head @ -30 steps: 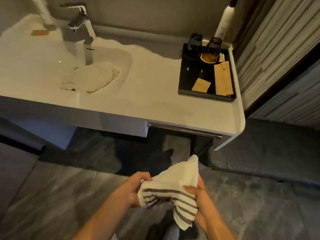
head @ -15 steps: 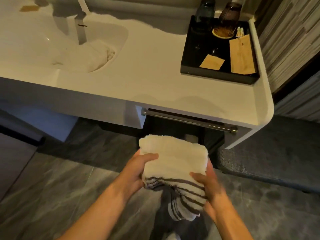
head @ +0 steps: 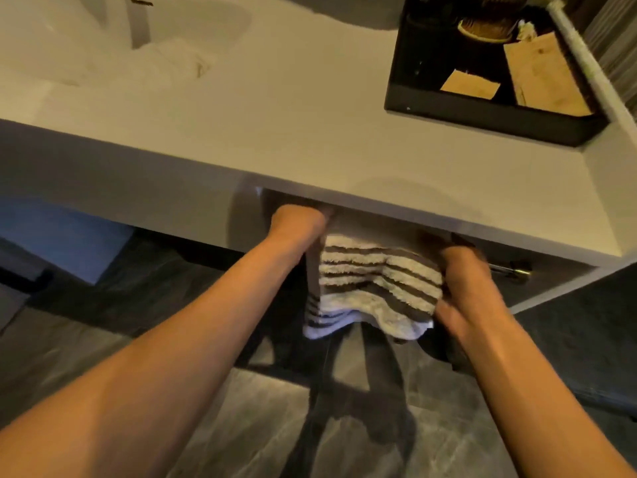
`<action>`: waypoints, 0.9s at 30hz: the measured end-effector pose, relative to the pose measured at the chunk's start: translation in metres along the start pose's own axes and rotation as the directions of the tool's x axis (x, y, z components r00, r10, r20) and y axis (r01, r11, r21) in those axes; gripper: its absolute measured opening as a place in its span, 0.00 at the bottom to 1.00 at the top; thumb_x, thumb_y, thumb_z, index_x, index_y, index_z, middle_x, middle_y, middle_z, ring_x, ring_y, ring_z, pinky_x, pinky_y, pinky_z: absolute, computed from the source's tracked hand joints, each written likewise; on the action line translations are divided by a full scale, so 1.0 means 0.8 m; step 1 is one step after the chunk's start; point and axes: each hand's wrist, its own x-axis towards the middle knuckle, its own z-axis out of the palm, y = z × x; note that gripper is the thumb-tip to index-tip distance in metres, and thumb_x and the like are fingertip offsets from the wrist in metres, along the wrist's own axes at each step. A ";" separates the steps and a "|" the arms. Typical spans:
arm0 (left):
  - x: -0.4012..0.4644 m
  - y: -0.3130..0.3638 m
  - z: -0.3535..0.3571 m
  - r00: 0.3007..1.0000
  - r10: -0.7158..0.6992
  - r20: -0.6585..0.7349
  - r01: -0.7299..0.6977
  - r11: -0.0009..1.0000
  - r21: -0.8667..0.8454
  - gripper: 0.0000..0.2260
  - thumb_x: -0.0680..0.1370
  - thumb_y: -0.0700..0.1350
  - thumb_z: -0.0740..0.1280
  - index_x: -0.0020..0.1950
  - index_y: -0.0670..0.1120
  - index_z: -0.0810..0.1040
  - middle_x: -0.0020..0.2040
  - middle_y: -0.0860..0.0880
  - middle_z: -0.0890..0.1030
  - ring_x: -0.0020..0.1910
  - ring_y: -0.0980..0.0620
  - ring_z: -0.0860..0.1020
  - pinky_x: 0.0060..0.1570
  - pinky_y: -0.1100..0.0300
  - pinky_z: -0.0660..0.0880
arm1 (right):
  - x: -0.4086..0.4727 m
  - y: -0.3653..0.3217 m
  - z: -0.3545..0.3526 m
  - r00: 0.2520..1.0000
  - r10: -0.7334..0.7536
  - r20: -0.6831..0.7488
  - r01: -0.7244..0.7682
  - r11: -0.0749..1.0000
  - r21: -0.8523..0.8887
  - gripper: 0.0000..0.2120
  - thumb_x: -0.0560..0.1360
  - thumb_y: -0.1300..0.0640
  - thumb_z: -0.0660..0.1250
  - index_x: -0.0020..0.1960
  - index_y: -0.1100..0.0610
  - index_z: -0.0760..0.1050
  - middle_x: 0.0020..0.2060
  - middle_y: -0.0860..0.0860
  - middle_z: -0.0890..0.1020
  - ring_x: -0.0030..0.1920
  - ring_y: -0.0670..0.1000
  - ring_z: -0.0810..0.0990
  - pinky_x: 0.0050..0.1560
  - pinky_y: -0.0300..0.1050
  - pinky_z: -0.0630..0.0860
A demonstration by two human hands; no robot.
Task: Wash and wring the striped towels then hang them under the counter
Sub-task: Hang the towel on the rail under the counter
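We hold the striped towel [head: 374, 284] just under the front edge of the white counter [head: 310, 132]. It is thick white terry with brown bands, folded, its lower hem sagging. Our right hand [head: 465, 284] grips its right edge; our left hand [head: 298, 224] reaches above it, fingers hidden, so we cannot tell its grip.

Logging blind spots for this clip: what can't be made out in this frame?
- Head view: rail mostly hidden by the counter edge and towel; whether the towel is over it is unclear.
- Left hand fingers hidden under the counter.
- Right hand motion-blurred.
- Tray and sink cut off at the top edge.
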 end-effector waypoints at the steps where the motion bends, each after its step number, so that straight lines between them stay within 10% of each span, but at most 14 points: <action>1: 0.002 0.007 0.000 1.000 -0.013 -0.011 0.015 0.971 0.239 0.20 0.83 0.52 0.62 0.70 0.40 0.75 0.68 0.38 0.78 0.67 0.38 0.75 0.68 0.51 0.72 | 0.002 -0.006 0.001 0.998 -0.049 -0.045 0.038 0.974 -0.225 0.07 0.75 0.70 0.60 0.46 0.64 0.77 0.36 0.60 0.77 0.38 0.60 0.79 0.41 0.53 0.76; 4: -0.016 0.016 -0.007 0.993 0.114 0.015 -0.092 0.707 0.701 0.16 0.85 0.43 0.55 0.66 0.40 0.77 0.68 0.39 0.77 0.68 0.40 0.73 0.64 0.52 0.68 | -0.001 -0.014 -0.005 0.943 -0.330 0.049 0.205 0.459 -0.864 0.08 0.76 0.60 0.68 0.43 0.65 0.80 0.35 0.60 0.81 0.39 0.62 0.81 0.41 0.54 0.78; 7: -0.043 0.006 -0.005 0.920 0.382 0.090 -0.259 0.419 0.870 0.12 0.81 0.45 0.60 0.43 0.44 0.81 0.52 0.41 0.84 0.55 0.40 0.80 0.50 0.51 0.71 | -0.023 -0.003 -0.010 0.892 -0.432 0.134 0.214 0.141 -0.967 0.19 0.76 0.43 0.67 0.43 0.59 0.80 0.44 0.60 0.84 0.47 0.65 0.81 0.49 0.60 0.79; 10: -0.064 -0.020 -0.002 0.731 0.664 0.157 -0.381 0.207 0.901 0.20 0.72 0.46 0.69 0.29 0.50 0.59 0.31 0.43 0.80 0.32 0.39 0.78 0.34 0.53 0.62 | -0.020 0.018 -0.006 0.850 -0.438 0.292 0.247 -0.158 -0.956 0.25 0.79 0.36 0.61 0.34 0.54 0.78 0.43 0.56 0.85 0.57 0.65 0.76 0.61 0.61 0.68; 18: -0.052 -0.054 -0.033 0.718 0.621 0.314 -0.423 0.031 0.906 0.25 0.63 0.39 0.75 0.29 0.50 0.56 0.23 0.45 0.72 0.23 0.40 0.72 0.31 0.55 0.56 | 0.008 0.009 0.000 0.902 -0.079 0.423 0.421 -0.047 -0.906 0.14 0.83 0.59 0.59 0.44 0.61 0.79 0.43 0.57 0.81 0.51 0.61 0.80 0.51 0.47 0.67; 22: -0.053 -0.043 -0.020 0.794 0.551 0.257 -0.358 0.082 0.930 0.21 0.68 0.42 0.68 0.27 0.50 0.56 0.24 0.52 0.60 0.24 0.48 0.62 0.36 0.54 0.56 | 0.021 -0.004 0.010 0.913 0.028 0.407 0.407 0.008 -0.913 0.19 0.82 0.59 0.58 0.33 0.52 0.59 0.36 0.52 0.68 0.47 0.58 0.75 0.49 0.46 0.69; 26: -0.086 -0.055 -0.023 0.786 0.569 0.243 -0.448 0.254 0.857 0.04 0.69 0.39 0.68 0.40 0.45 0.73 0.38 0.48 0.74 0.46 0.38 0.78 0.47 0.50 0.69 | -0.029 -0.013 0.001 0.879 -0.254 0.404 0.421 0.017 -0.907 0.14 0.82 0.52 0.58 0.38 0.50 0.70 0.37 0.51 0.76 0.46 0.58 0.81 0.43 0.49 0.70; 27: -0.100 -0.065 -0.028 0.793 0.549 0.265 -0.449 0.232 0.863 0.15 0.69 0.39 0.68 0.55 0.40 0.78 0.52 0.42 0.80 0.58 0.35 0.78 0.59 0.45 0.73 | -0.049 -0.006 -0.003 0.840 -0.362 0.405 0.443 0.024 -0.896 0.10 0.82 0.51 0.59 0.45 0.52 0.75 0.40 0.52 0.79 0.46 0.59 0.81 0.45 0.52 0.73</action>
